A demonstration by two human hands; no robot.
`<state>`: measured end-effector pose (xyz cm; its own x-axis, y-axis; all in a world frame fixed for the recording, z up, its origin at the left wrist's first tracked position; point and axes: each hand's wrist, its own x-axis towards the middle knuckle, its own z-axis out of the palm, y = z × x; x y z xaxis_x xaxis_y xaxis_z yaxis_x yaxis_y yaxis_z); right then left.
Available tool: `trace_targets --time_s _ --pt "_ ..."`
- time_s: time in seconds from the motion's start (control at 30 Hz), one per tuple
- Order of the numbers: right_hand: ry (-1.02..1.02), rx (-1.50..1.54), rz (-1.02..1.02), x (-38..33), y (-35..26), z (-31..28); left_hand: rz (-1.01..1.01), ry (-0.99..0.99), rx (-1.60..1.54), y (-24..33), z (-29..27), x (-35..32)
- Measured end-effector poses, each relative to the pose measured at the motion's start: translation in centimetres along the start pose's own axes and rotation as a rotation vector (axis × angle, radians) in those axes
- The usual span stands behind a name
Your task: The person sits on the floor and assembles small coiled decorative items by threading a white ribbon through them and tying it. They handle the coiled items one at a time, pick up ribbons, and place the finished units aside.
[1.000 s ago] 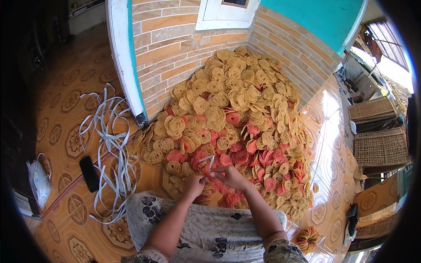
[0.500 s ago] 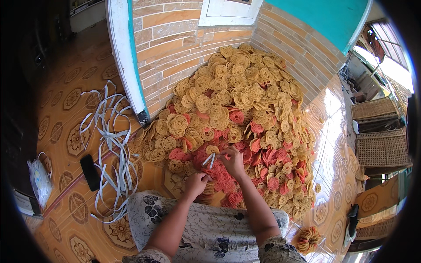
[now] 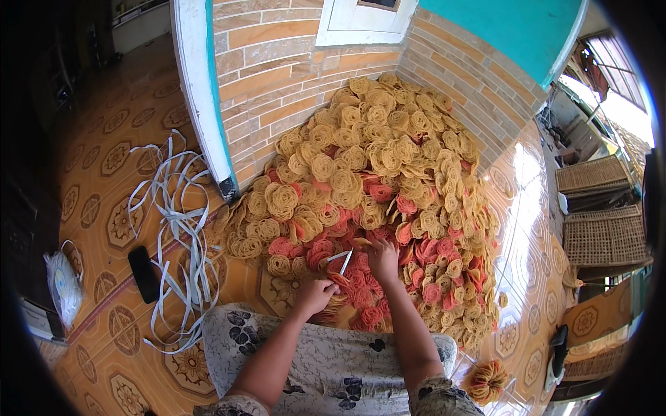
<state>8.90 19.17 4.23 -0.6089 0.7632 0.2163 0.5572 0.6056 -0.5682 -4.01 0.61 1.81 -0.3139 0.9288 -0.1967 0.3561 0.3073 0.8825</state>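
A large heap of round, lacy, noodle-like crackers (image 3: 343,182), mostly yellow with pink ones among them, lies in front of me. My left hand (image 3: 316,297) is closed at the heap's near edge, its fingers pinching a reddish cracker (image 3: 338,279). A bent pale strip (image 3: 345,260) rises from beside those fingers. Slightly farther and to the right, my right hand (image 3: 383,261) is closed on a yellow cracker (image 3: 362,243), seen nearly edge-on. Its fingertips are partly hidden behind the hand. More yellow crackers show under my left hand.
Loose pale strips (image 3: 182,236) lie tangled on the tiled floor at left, beside a dark phone (image 3: 143,274) and a clear plastic bag (image 3: 64,288). A bundle of crackers (image 3: 488,382) sits at lower right. Patterned cloth (image 3: 312,357) covers my lap. Woven racks (image 3: 602,234) stand far right.
My right hand has shifted right and a little nearer, with the yellow cracker in its fingers. My left hand has edged right, and the pale strip has moved right with it.
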Motion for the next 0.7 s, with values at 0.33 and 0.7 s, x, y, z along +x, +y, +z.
trace_targets --time_s 0.33,0.7 --pt "-0.251 0.62 0.301 -0.9 -3.3 -2.9 0.048 -0.042 -0.001 0.3 0.1 0.1" --pt "-0.345 0.263 -0.074 -1.3 -3.0 -2.7 -0.011 -0.033 -0.089 0.1 0.2 0.1"
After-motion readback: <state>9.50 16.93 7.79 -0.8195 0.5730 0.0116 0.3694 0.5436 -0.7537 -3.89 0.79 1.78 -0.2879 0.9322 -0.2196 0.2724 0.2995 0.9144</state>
